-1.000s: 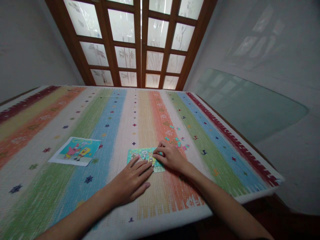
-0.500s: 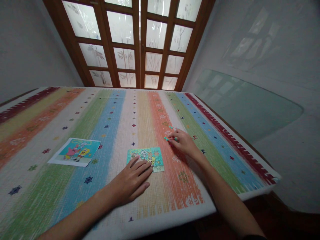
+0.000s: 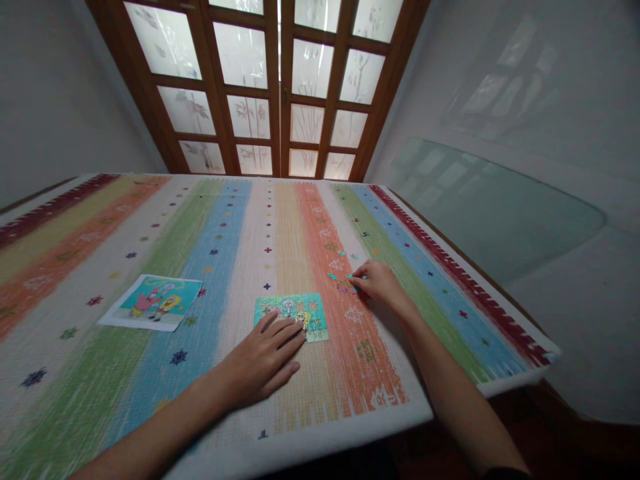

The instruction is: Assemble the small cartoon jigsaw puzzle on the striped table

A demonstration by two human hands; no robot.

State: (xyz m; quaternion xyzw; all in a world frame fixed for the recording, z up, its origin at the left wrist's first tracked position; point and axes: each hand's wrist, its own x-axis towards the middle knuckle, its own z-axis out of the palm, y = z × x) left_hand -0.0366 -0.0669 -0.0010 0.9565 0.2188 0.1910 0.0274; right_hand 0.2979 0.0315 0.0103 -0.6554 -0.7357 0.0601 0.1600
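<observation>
A partly assembled jigsaw puzzle [image 3: 315, 311] in teal and yellow lies on the table, with a few gaps among its pieces. My left hand [image 3: 267, 360] rests flat over its lower left part, fingers stretched out, hiding some of it. To the right, my right hand [image 3: 379, 285] is over a small scatter of loose puzzle pieces [image 3: 344, 288], thumb and forefinger pinched together on what looks like a puzzle piece. Its outline is mostly hidden by the fingertips. Several teal pieces [image 3: 341, 253] lie just beyond that hand.
A printed cartoon picture [image 3: 157, 303] on white paper lies left of the puzzle. The striped tablecloth [image 3: 287, 233] covers the table, whose front edge is close to me. Wooden doors with glass panes [image 3: 245, 117] stand behind, and a glass sheet [image 3: 495, 193] is at the right wall.
My right hand has shifted slightly right and toward me, uncovering loose pieces that were hidden beneath it. My left hand stays on the puzzle.
</observation>
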